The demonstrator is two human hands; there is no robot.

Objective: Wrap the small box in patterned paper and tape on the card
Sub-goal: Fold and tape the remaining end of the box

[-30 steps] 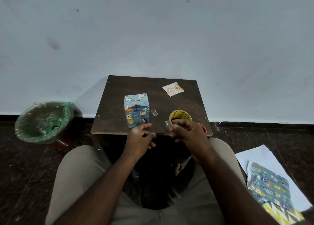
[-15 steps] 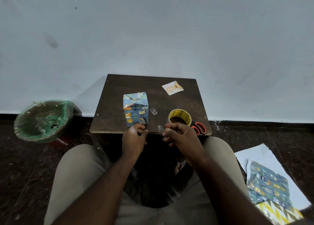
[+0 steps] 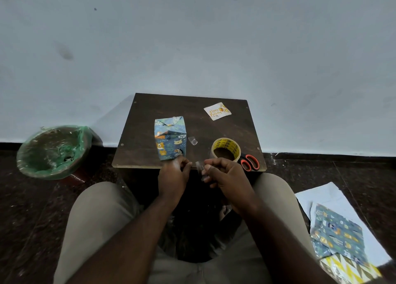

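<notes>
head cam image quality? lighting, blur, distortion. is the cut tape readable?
Head view: dim overall, the wall brighter than the floor; the table throws a soft shadow leftward onto the wall. Head view: wide-angle stretch toward the frame edges. Head view: no strong motion blur, but the clear tape strip pinched by the right hand barely shows against the dark; the card lettering is soft.

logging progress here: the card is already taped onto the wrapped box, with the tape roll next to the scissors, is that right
Not quite. The card is not taped on yet: it lies loose at the far right of the table, apart from the wrapped box, as the head view shows. The tape roll does sit next to the scissors.
</notes>
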